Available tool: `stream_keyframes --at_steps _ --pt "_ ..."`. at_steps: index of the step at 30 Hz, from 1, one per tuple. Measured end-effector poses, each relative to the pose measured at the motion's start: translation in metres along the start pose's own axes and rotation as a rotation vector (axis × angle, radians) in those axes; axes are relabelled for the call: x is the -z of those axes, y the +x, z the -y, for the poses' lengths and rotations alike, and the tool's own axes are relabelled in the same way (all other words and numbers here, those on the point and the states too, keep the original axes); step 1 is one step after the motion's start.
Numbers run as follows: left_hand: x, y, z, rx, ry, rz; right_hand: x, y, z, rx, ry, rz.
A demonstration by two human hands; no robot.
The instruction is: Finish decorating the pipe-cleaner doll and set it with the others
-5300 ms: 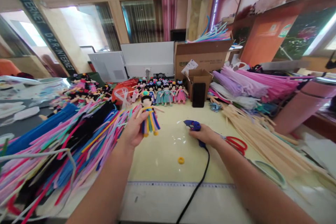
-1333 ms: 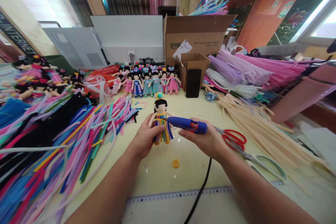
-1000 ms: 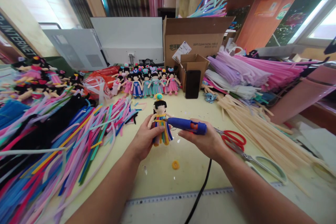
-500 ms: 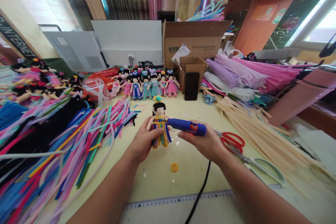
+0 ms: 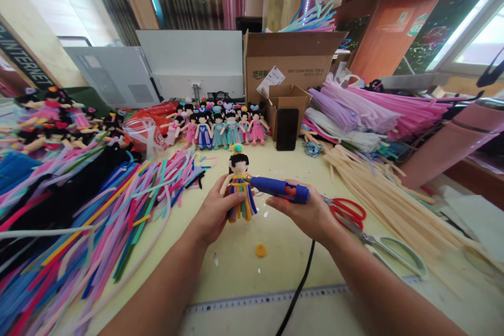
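My left hand (image 5: 218, 209) grips a small doll (image 5: 239, 165) upright by its striped skirt of yellow, blue and purple strips, the thumb across the front. The doll has black hair and a yellow and teal ornament on its head. In my right hand (image 5: 309, 212) is a blue hot glue gun (image 5: 279, 189), its nozzle at the doll's waist; whether the tip touches cannot be told. Its black cord (image 5: 299, 289) runs down toward me. Below the doll, a small yellow coiled disc (image 5: 261, 250) lies on the table.
Scissors with red handles (image 5: 348, 210) and with pale green handles (image 5: 397, 254) lie right of my hand. Pipe cleaners (image 5: 129, 199) cover the left side; beige ones (image 5: 386, 205) lie right. Finished dolls (image 5: 218, 128), a phone (image 5: 287, 129) and boxes (image 5: 293, 63) stand behind. A ruler (image 5: 255, 300) lies in front.
Almost nothing differs. The doll and the glue gun stay in place, with the nozzle still at the waist; only the view has shifted very slightly.
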State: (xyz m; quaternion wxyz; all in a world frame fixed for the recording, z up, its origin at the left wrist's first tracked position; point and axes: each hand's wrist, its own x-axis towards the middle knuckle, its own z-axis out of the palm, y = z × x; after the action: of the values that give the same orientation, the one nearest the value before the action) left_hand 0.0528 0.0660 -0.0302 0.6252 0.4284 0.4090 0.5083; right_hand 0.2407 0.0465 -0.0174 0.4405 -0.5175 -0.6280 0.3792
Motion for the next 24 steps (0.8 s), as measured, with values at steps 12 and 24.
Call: stream_keyframes --at_steps 12,24 --pt "-0.0001 -0.0007 -0.0003 -0.008 -0.001 0.012 0.0007 0.0006 -0.0002 -0.005 -0.044 0.006" --pt "-0.0007 -0.0003 -0.0026 -0.006 -0.009 -0.003 0.0022 -0.0015 0.0029 0.041 -0.063 0.007"
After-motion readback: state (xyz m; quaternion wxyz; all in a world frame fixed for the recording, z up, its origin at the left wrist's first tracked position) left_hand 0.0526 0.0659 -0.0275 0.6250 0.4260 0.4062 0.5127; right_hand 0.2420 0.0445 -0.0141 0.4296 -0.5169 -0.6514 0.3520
